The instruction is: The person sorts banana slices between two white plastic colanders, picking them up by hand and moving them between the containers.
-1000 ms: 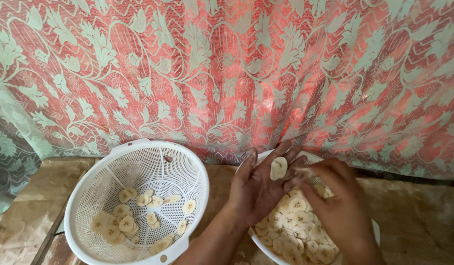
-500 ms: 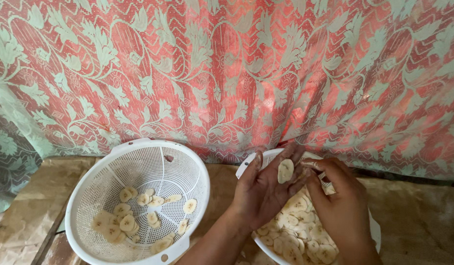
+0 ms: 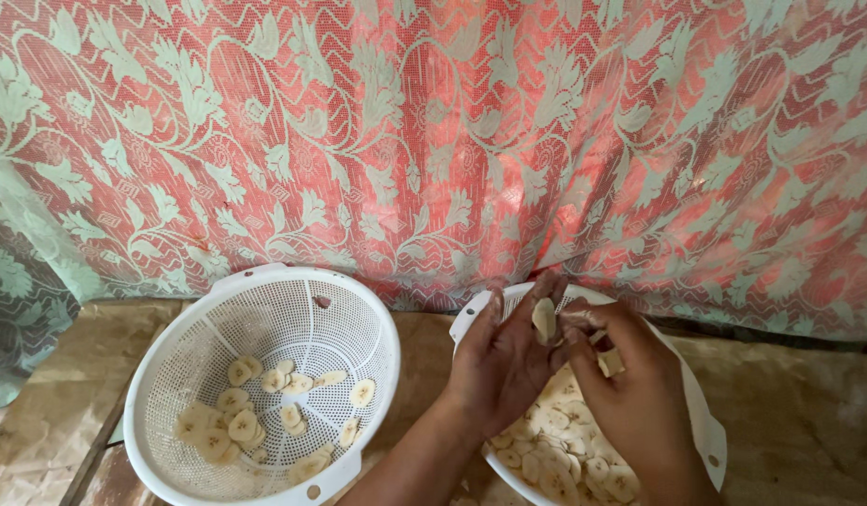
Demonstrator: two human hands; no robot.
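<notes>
Mid-sort, looks like: left hand (image 3: 504,361) half open, fingers cradling one pale slice (image 3: 544,319), lower right of centre. Right hand (image 3: 630,389) curled, pinching small bit, can't tell what. Both over right colander (image 3: 710,436), full of slices. Left colander (image 3: 265,309), lower left, few slices. Next probably careful peel-apart, thin and sticky. Floral curtain (image 3: 433,131) behind, nothing blocking.

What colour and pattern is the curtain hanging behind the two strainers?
The curtain is orange-red lace with pale green leaf and vine shapes, seen clearly in the head view.
</notes>
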